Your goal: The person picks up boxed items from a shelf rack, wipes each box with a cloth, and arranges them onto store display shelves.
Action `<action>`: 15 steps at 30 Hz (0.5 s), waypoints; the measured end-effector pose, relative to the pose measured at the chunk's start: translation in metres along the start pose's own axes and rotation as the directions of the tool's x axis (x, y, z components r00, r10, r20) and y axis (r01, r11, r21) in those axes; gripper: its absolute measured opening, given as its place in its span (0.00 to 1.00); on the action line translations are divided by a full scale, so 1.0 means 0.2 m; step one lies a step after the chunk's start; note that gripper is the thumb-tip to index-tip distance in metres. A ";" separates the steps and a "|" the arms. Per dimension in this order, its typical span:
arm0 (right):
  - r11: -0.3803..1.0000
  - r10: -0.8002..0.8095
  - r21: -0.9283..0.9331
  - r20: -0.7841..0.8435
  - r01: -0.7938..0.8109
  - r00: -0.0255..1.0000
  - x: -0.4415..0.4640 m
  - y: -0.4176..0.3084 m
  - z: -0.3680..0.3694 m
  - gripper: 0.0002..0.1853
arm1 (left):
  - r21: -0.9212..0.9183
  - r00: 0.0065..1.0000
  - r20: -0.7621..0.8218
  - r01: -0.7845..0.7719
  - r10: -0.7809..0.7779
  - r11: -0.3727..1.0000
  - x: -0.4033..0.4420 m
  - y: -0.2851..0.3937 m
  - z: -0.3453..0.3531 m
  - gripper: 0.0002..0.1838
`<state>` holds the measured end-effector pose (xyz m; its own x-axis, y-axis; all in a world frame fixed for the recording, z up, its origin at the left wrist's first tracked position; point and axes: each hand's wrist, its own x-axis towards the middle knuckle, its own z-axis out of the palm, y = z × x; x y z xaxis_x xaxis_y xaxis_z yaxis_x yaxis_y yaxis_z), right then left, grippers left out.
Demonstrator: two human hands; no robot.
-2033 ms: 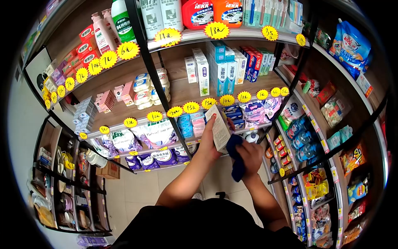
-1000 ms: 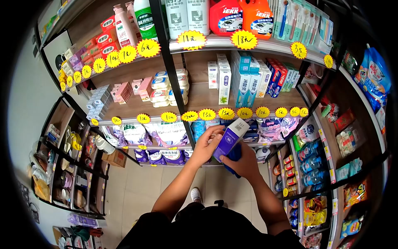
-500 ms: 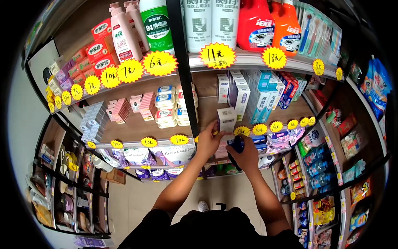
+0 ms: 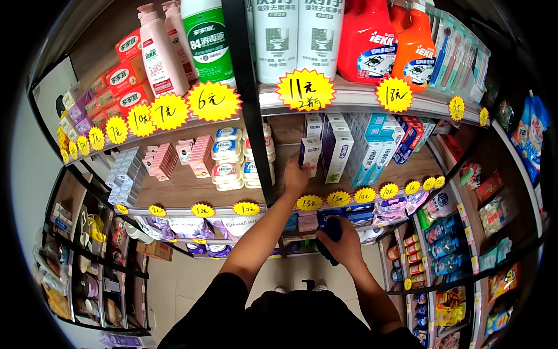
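Observation:
My left hand (image 4: 297,174) reaches onto the middle shelf, its fingers closed on a slim white toothpaste box (image 4: 311,152). The box stands upright in front of a similar white box (image 4: 313,124). To its right is a taller white and purple toothpaste box (image 4: 336,148), then blue and white toothpaste boxes (image 4: 372,152). Lower down, off the shelf's front edge, my right hand (image 4: 347,243) is closed around a dark blue, hand-sized object (image 4: 331,235). Its exact kind is unclear.
Yellow price tags (image 4: 308,202) line the shelf's front edge (image 4: 186,207). A black upright post (image 4: 250,99) divides the shelves left of my left hand. Large bottles (image 4: 276,43) stand above, and wrapped soap packs (image 4: 225,145) lie beyond the post. Side shelves (image 4: 465,215) rise on the right.
My left hand has moved the white toothpaste box from the shelf's front edge up and back onto the shelf. My right hand, with the dark blue object, has dropped lower, away from the box.

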<state>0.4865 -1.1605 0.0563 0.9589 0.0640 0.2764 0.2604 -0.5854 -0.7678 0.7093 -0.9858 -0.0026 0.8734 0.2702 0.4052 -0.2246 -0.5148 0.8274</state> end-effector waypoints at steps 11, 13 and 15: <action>0.999 -0.035 0.041 0.044 0.034 0.998 0.10 0.18 -0.07 0.31 | 0.031 0.999 -0.035 -0.005 0.006 1.000 0.15 -0.06 0.21 0.24; 0.998 -0.029 0.049 0.038 0.027 0.999 0.11 0.20 -0.08 0.31 | 0.057 0.998 -0.050 -0.024 0.027 0.998 0.19 -0.09 0.27 0.24; 0.998 -0.010 0.063 0.062 0.006 0.998 0.12 0.20 -0.08 0.32 | 0.083 0.997 -0.064 -0.046 0.052 0.995 0.22 -0.12 0.31 0.24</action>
<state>0.5183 -1.1956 0.0404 0.9613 0.1201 0.2479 0.2731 -0.5328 -0.8009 0.7804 -1.0122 -0.0293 0.8311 0.2949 0.4715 -0.2282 -0.5923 0.7727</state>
